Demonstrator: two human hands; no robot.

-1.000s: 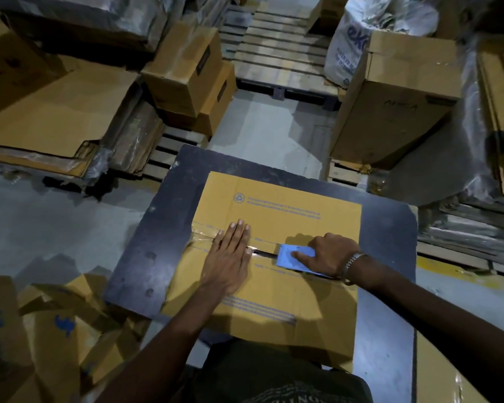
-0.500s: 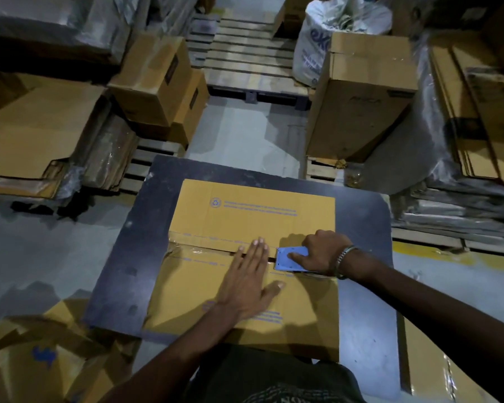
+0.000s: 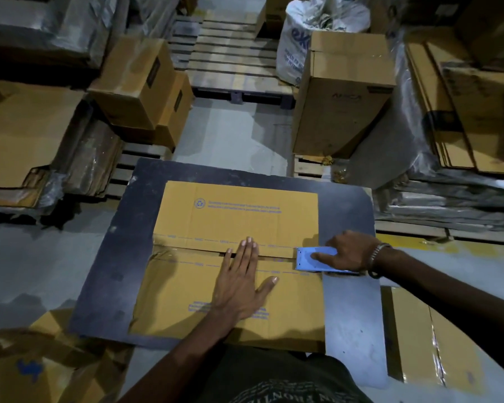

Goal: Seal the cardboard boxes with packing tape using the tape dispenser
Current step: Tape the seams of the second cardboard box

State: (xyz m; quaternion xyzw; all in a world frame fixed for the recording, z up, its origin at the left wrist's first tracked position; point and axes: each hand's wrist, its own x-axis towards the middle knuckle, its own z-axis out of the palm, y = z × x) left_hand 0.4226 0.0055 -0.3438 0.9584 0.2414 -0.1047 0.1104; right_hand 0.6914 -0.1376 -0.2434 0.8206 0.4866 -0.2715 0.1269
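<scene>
A tan cardboard box point(image 3: 239, 216) with blue print lies on a dark table point(image 3: 105, 280), its two top flaps meeting at a centre seam. Clear tape covers the seam's left part. My left hand point(image 3: 242, 280) presses flat on the near flap, fingers straight and reaching across the seam. My right hand point(image 3: 346, 251) grips a blue tape dispenser point(image 3: 312, 258) at the seam's right end, by the box's right edge, index finger laid along its top.
Flattened cartons point(image 3: 21, 141) are stacked at the left, two sealed boxes point(image 3: 137, 82) behind them. A tall box point(image 3: 341, 97) and a white sack point(image 3: 309, 33) stand far right by a wooden pallet point(image 3: 233, 59). More flat cardboard point(image 3: 419, 335) lies near right.
My right hand has drawn the dispenser rightward along the seam to the box's right edge. My left hand slid right along the flaps, still pressing flat.
</scene>
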